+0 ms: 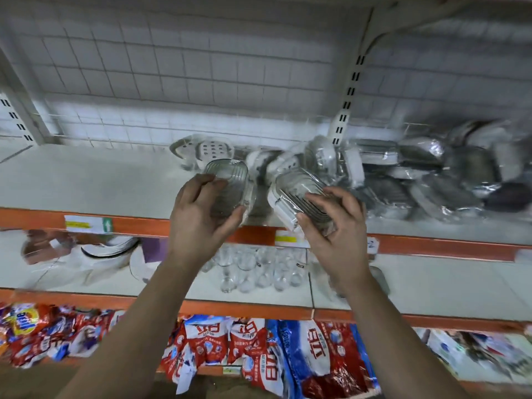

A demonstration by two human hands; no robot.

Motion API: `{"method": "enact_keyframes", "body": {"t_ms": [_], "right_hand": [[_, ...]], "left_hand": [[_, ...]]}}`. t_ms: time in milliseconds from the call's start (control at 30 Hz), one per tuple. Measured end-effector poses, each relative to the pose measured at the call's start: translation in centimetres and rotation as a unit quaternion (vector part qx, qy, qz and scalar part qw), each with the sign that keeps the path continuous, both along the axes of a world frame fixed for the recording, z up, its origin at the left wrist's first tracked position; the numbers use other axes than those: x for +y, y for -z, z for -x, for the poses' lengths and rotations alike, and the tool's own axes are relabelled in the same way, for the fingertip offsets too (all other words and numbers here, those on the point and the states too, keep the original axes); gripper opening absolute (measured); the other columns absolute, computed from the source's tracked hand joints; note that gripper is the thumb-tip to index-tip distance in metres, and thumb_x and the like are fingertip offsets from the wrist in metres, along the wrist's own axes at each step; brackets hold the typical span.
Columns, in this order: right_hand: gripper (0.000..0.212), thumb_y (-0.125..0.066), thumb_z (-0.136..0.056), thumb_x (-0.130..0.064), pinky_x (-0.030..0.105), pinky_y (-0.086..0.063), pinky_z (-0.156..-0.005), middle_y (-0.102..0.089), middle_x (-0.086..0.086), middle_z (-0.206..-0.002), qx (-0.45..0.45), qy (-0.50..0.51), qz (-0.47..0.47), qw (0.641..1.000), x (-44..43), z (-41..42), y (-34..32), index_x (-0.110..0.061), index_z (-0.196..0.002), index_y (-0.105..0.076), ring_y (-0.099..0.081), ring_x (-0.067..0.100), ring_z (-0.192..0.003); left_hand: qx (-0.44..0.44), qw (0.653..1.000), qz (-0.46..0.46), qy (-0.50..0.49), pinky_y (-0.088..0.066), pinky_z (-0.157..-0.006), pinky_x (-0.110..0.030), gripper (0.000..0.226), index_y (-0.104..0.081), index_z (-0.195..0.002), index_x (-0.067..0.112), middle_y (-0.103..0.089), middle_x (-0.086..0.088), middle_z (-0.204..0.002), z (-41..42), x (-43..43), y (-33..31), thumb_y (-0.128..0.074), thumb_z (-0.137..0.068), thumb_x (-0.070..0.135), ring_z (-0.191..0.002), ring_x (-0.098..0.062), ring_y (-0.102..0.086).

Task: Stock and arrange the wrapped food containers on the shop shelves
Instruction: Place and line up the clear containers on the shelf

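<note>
My left hand (198, 214) grips a wrapped container with a clear ribbed lid (230, 180), held tilted above the front of the upper shelf (86, 180). A second wrapped container (290, 194), white with a ribbed lid, is in my right hand (334, 223), fingers curled round its near end. Both sit over the shelf's orange front edge (144, 226). Behind them lie several more wrapped white containers (213, 149), and a heap of wrapped grey ones (431, 174) fills the shelf's right side.
A slotted white upright (345, 110) divides the shelf bays. On the shelf below stand several clear glasses (253, 269), with plates (109, 249) to the left. Red and blue detergent bags (259, 349) lie at the bottom. A wire grid backs the shelf.
</note>
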State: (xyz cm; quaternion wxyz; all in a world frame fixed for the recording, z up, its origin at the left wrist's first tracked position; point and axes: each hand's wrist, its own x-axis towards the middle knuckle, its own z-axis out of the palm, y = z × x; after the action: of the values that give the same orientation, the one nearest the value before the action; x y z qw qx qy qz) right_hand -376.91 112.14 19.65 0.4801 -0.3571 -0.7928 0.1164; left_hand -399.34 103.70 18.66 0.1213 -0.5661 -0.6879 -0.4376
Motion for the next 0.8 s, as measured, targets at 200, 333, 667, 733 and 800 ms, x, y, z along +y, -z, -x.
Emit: {"method": "enact_keyframes", "body": {"t_ms": [200,333,667,733,800], "right_hand": [[0.04,-0.065,-0.083,-0.04,0.048,-0.042,-0.098,-0.063,0.009,-0.118,-0.007,0.013,-0.035,0.999,0.2,-12.5,1.6,-0.011,-0.109,-0.074,-0.056,0.023,-0.113],[0.04,-0.063,-0.084,-0.039,0.041,-0.037,-0.102,-0.066,0.007,-0.116,-0.02,0.007,-0.019,1.0,-0.7,-19.5,3.6,-0.011,-0.11,-0.073,-0.058,0.022,-0.114],[0.038,-0.062,-0.085,-0.041,0.031,-0.035,-0.097,-0.064,0.005,-0.119,-0.022,0.066,0.04,0.997,-0.4,-28.6,12.5,-0.013,-0.108,-0.072,-0.041,0.004,-0.118],[0.037,-0.061,-0.085,-0.041,0.025,-0.03,-0.099,-0.065,0.006,-0.118,-0.049,0.079,0.064,0.994,1.2,-29.0,14.9,-0.012,-0.106,-0.072,-0.049,0.012,-0.116],[0.039,-0.059,-0.085,-0.043,0.018,-0.025,-0.099,-0.066,0.007,-0.116,-0.079,0.093,0.097,0.988,3.2,-29.3,17.5,-0.012,-0.105,-0.073,-0.056,0.025,-0.113]], "left_hand": [[-0.018,1.0,0.006,0.01,-0.047,-0.091,-0.031,0.053,-0.065,-0.118,0.012,-0.057,-0.007,-0.124,-13.3,-0.3,1.7,-0.061,-0.082,0.052,-0.111,-0.025,-0.057],[-0.029,0.999,0.02,0.019,-0.047,-0.091,-0.031,0.055,-0.065,-0.119,0.011,-0.057,-0.008,-0.125,-20.3,-1.5,3.3,-0.059,-0.083,0.053,-0.113,-0.024,-0.056],[-0.059,0.991,0.103,0.061,-0.037,-0.099,-0.017,0.057,-0.062,-0.127,0.014,-0.054,-0.005,-0.131,-29.4,-1.6,11.3,-0.057,-0.087,0.055,-0.123,-0.017,-0.05],[-0.07,0.987,0.125,0.07,-0.036,-0.101,-0.016,0.06,-0.063,-0.126,0.013,-0.055,-0.006,-0.131,-30.1,-0.1,13.5,-0.055,-0.086,0.057,-0.123,-0.016,-0.05],[-0.082,0.983,0.143,0.08,-0.038,-0.102,-0.02,0.064,-0.063,-0.126,0.011,-0.055,-0.007,-0.133,-30.5,1.5,16.1,-0.053,-0.086,0.06,-0.126,-0.02,-0.051]]}}
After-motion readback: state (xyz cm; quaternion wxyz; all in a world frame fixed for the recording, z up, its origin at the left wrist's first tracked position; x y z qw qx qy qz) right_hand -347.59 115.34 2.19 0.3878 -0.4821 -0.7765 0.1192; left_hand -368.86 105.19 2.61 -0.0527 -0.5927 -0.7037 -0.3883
